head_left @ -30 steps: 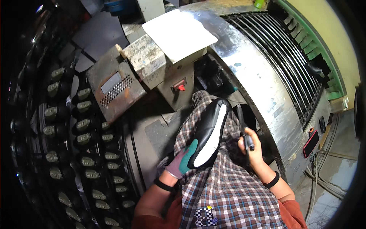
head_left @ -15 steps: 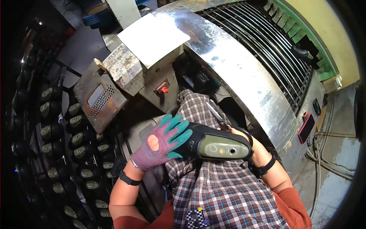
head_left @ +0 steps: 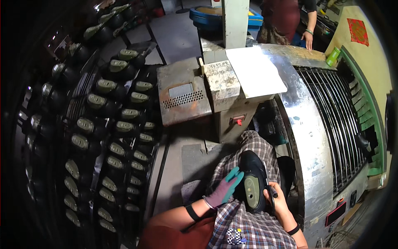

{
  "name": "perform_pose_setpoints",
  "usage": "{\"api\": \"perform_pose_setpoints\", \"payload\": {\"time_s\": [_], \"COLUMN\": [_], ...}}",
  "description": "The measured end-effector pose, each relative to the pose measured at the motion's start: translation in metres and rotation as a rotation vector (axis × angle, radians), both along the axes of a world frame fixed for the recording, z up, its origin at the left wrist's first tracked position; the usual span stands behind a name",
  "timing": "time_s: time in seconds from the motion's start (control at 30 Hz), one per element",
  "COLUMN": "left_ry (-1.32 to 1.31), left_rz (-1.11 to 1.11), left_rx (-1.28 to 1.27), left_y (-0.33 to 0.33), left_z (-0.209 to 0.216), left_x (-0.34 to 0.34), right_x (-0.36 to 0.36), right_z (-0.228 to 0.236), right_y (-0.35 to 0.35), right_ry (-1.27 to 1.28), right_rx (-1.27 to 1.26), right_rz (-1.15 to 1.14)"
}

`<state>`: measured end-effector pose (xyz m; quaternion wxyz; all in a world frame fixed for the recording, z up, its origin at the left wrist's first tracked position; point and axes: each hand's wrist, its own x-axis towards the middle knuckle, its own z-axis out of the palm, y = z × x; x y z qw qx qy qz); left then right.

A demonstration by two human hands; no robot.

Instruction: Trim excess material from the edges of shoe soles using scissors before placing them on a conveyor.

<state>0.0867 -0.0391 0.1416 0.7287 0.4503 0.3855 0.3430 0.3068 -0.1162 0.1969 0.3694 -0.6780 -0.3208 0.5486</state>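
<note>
A black shoe (head_left: 251,164) rests on my lap over a checked apron, its toe pointing away from me. In its upper face sits an olive-green oval part (head_left: 251,191) with a small round hole. My left hand (head_left: 226,189) wears a purple glove with teal fingers. Its fingers are stretched out against the shoe's left side. My bare right hand (head_left: 275,199) is closed round the black handles of a pair of scissors (head_left: 273,191), at the shoe's right side. The blades lie along that side, pointing away; whether they touch the shoe I cannot tell.
Racks at left hold several similar shoes (head_left: 105,86). Ahead stands a metal box (head_left: 232,106) with a red switch and a white sheet (head_left: 257,70). A metal machine with a rod conveyor (head_left: 331,124) curves along my right. Another person's hand (head_left: 307,40) rests at its far end.
The view has swung left and up. The shoe has turned from lying crosswise to pointing away from me. My left hand has shifted from its toe end to its left side; the scissors stay in my right.
</note>
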Motion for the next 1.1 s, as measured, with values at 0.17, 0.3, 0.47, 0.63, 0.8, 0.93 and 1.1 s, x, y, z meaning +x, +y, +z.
{"api": "perform_pose_setpoints", "payload": {"time_s": [0.17,0.3,0.47,0.63,0.8,0.93,1.1], "left_ry": [-0.329,-0.074,-0.747,-0.524,-0.224,-0.259,-0.323], "left_rz": [-0.093,-0.219,0.062,0.382,0.322,0.311,0.490], "left_rx": [-0.273,-0.094,-0.827,-0.557,-0.247,-0.317,-0.473], "left_y": [-0.016,0.005,0.028,0.046,0.040,0.057,0.058], "left_z": [0.004,0.014,0.062,0.052,-0.008,-0.067,-0.135], "left_x": [-0.001,-0.021,-0.039,-0.063,-0.107,-0.133,-0.184], "right_x": [-0.021,-0.029,-0.014,0.030,0.068,0.094,0.077], "right_z": [0.030,0.044,0.026,0.041,0.108,0.116,0.127], "right_y": [0.027,0.040,0.037,0.043,0.047,0.040,0.025], "right_ry": [-0.435,-0.498,-0.268,-0.197,-0.655,-0.765,-1.000], "right_rx": [0.280,0.344,0.314,0.586,0.597,0.655,0.511], "right_rz": [0.281,0.358,0.165,-0.195,-0.382,-0.534,0.113]}}
